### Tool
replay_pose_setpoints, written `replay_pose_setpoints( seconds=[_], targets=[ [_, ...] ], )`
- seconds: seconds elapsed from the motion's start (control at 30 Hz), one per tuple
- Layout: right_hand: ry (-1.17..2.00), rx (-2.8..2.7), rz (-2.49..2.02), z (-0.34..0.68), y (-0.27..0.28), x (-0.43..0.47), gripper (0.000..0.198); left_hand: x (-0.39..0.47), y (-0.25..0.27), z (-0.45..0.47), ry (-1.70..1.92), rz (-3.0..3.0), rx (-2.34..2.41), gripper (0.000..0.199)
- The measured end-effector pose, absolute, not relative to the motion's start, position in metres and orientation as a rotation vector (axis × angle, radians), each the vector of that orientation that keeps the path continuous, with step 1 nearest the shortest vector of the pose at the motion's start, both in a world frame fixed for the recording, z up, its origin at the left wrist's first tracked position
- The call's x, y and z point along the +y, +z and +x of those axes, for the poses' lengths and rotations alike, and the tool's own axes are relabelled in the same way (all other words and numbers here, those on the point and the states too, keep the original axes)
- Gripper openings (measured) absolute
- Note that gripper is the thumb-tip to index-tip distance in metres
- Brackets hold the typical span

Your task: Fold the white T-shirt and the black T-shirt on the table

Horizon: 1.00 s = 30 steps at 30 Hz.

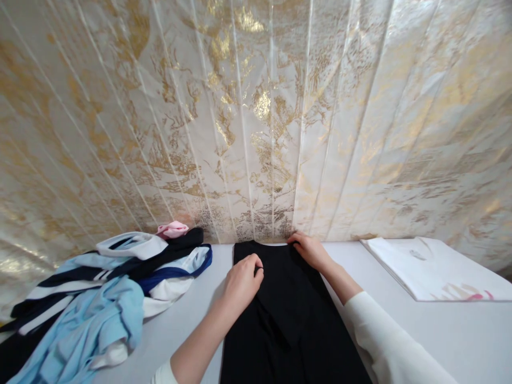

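Observation:
A black shirt [288,320] lies lengthwise before me on a white tabletop, its curved neckline at the far end and its lower part running out of view. My left hand [243,281] is over the shirt's left side, with thumb and fingers closed in a pinch on the dark cloth. Loose creases run through the fabric near it. At the far right shoulder, beside the neckline, my right hand [311,250] has its fingers closed on the shirt's edge; the fingertips are partly hidden.
To the left is a loose heap of clothes [116,298], light blue, white, navy and black, with a pink piece [173,229] on top. Folded white shirts [436,266] lie at the right. A gold-patterned, pleated curtain [256,133] hangs behind the white tabletop [440,341].

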State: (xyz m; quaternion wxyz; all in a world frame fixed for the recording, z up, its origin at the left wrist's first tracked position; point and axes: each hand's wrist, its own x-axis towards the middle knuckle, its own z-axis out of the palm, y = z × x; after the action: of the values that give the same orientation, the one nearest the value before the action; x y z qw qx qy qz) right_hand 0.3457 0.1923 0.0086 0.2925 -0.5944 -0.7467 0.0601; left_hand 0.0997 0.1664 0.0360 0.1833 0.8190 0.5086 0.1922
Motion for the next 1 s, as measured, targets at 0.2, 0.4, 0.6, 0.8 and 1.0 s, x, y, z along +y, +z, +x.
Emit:
replay_pose_setpoints(
  seconds=[0.2, 0.4, 0.6, 0.8, 1.0],
  targets=[
    [0.138, -1.973, -1.553, 0.338, 0.012, 0.193, 0.03, 0.151, 0.056, 0.108, 0.638, 2.108, 1.361, 0.008],
    [0.206, -1.997, -1.506, 0.331, -0.004, 0.192, 0.043, 0.159, 0.053, 0.109, 0.517, 1.907, 1.326, 0.023],
    [0.279, -1.946, -1.454, 0.332, -0.003, 0.188, 0.044, 0.167, 0.042, 0.091, 0.289, 2.052, 1.551, 0.019],
    [0.321, -1.749, -1.522, 0.359, 0.025, 0.178, 0.037, 0.165, 0.041, 0.089, 0.225, 2.22, 1.604, 0.025],
    [0.5, -1.871, -1.537, 0.329, 0.044, 0.117, 0.017, 0.172, 0.035, 0.085, 0.22, 2.255, 1.615, 0.024]
  ],
)
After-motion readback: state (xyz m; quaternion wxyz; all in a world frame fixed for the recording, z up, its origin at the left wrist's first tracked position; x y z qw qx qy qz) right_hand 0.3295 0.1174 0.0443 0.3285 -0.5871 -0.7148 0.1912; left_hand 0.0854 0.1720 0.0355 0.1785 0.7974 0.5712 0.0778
